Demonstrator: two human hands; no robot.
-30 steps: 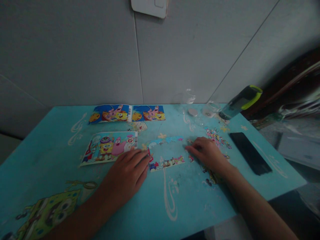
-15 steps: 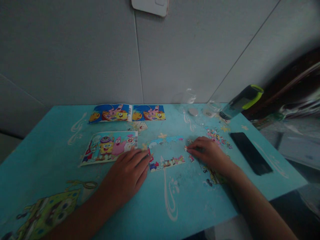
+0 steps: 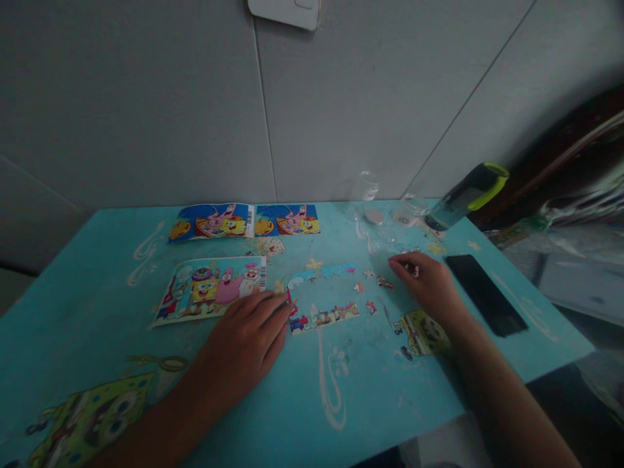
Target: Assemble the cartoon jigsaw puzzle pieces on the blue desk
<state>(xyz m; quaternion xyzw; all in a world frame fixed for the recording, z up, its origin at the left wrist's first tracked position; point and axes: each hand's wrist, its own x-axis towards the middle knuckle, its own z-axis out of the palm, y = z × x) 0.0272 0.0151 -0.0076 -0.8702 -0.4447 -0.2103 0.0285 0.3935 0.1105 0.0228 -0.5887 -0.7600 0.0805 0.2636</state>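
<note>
A partly assembled jigsaw puzzle (image 3: 324, 317) lies on the table, its left, top and bottom borders joined around a bare middle. My left hand (image 3: 256, 328) rests flat with its fingers stretched out, the fingertips at the puzzle's left edge. Right of the puzzle lie several loose puzzle pieces, including an orange-and-white piece (image 3: 358, 287). My right hand (image 3: 424, 283) is beyond them, over the pile of pieces, most of which it hides. Its thumb and fingers are curled together; whether a piece is between them cannot be made out.
A cartoon picture sheet (image 3: 209, 289) lies left of the puzzle. Two blue picture sheets (image 3: 212, 222) are by the wall. Clear containers (image 3: 368, 187), a round lid (image 3: 374, 216) and a bottle (image 3: 465, 195) stand at the back right. A black flat object (image 3: 485, 296) lies at the right.
My right hand has moved right, from beside the puzzle to the pile. The piece it was touching now lies uncovered on the table. My left hand has stayed put.
</note>
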